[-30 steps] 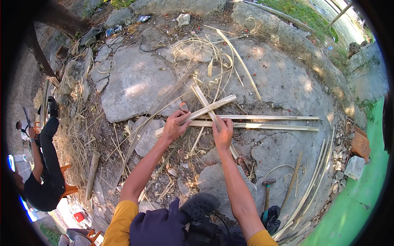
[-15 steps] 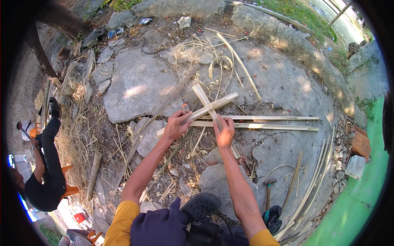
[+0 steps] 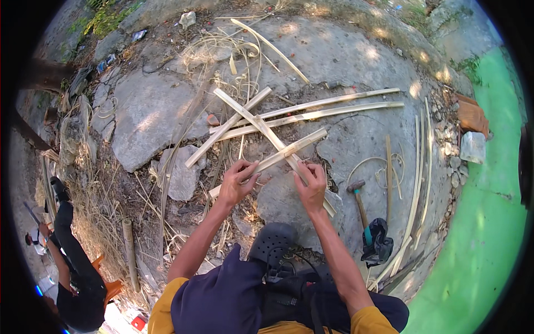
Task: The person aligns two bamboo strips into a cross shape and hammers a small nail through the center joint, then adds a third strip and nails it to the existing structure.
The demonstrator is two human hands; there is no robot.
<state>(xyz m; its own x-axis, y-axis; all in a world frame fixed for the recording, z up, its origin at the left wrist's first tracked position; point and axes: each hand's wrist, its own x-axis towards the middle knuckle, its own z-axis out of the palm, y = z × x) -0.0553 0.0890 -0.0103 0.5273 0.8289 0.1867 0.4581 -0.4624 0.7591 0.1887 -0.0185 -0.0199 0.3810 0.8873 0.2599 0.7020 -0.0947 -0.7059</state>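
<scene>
My left hand (image 3: 239, 179) has its thumb and fingers closed on a short, pale bamboo strip (image 3: 306, 141), which slants up to the right. This strip crosses a longer bamboo strip (image 3: 239, 107) running from far left to near right. Close to that crossing, my right hand (image 3: 310, 183) grips the longer strip; its fingertips are partly hidden. Farther off, another short bamboo strip (image 3: 206, 151) crosses the longer one, touched by neither hand. Two long bamboo strips (image 3: 356, 97) lie side by side beneath, stretching to the right.
A hammer (image 3: 360, 209) lies to my right beside a black plastic bag (image 3: 377, 245). Long thin strips (image 3: 417, 178) lie farther right, near a green-painted surface (image 3: 484, 222). Curled shavings (image 3: 214, 47) cover cracked concrete (image 3: 158, 111) ahead. A person in dark clothes (image 3: 78, 278) sits at left.
My view has turned and tilted. Both hands are nearer my body, with the strip in my left hand. A short strip now shows separately across the longer one, farther away.
</scene>
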